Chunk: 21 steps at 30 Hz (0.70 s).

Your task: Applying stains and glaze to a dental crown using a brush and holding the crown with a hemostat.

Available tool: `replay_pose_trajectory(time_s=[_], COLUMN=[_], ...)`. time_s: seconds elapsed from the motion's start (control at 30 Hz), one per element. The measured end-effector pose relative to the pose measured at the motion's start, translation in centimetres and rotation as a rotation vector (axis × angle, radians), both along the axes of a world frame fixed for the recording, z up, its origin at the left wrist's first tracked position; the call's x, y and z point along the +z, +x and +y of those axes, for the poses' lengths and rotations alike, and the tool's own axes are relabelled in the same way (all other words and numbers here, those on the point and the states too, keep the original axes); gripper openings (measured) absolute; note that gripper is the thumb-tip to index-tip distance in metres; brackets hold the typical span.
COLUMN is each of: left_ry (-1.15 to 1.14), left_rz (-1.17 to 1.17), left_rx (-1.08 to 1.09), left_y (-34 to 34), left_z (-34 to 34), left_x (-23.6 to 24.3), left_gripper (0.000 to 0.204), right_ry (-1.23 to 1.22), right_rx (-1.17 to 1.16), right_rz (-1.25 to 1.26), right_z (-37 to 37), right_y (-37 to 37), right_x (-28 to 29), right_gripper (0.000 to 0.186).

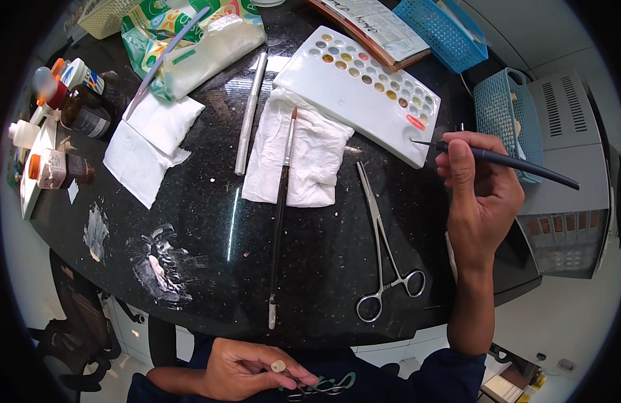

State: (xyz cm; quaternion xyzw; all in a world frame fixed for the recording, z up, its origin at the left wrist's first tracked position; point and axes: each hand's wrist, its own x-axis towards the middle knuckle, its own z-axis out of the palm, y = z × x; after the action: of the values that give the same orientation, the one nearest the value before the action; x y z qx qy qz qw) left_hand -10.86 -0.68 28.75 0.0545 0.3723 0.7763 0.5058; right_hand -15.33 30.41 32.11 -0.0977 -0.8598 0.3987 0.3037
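Observation:
My right hand [484, 185] pinches a fine-tipped brush [532, 166] with a dark handle. Its thin tip meets the lower right end of the white palette [344, 94], beside the wells of coloured paste. Close to my body, my left hand [247, 369] is closed around a metal ring-handled tool [324, 389], which looks like forceps. A small cream-coloured piece [278, 366] shows at its end, by my fingers. Between the hands lies a pair of steel locking forceps [377, 242]. Another long brush [280, 228] rests with its bristles on a folded white cloth [324, 151].
A metal rod-like handle [251, 114] lies left of the cloth. White tissue [153, 144], a wipes packet [213, 57] and bottles [85, 111] occupy the left side. White paste [157, 269] smears the black tabletop. Blue baskets [445, 33] and a grey machine [565, 148] stand at right.

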Motion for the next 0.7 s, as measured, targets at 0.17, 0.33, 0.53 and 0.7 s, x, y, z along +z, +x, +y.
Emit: replay_pose_trajectory(time_s=[0.17,0.33,0.53,0.7], left_ry=[0.01,-0.01,-0.009,-0.032], left_rz=[-0.01,-0.019,-0.045,-0.034], left_rx=[0.024,0.036,0.058,0.045], left_y=[0.08,0.27,0.35,0.39], left_z=[0.07,-0.04,0.13,0.04], left_x=[0.03,0.06,0.12,0.02], left_gripper=[0.013,0.013,0.012,0.011], right_ry=[0.004,-0.017,-0.043,-0.006], right_rx=[-0.026,-0.02,-0.02,-0.004], right_rz=[0.016,0.02,0.015,-0.005], right_z=[0.12,-0.01,-0.41,-0.07], right_y=[-0.01,0.13,0.27,0.08], right_x=[0.11,0.32,0.73,0.18], right_gripper=[0.013,0.012,0.012,0.012])
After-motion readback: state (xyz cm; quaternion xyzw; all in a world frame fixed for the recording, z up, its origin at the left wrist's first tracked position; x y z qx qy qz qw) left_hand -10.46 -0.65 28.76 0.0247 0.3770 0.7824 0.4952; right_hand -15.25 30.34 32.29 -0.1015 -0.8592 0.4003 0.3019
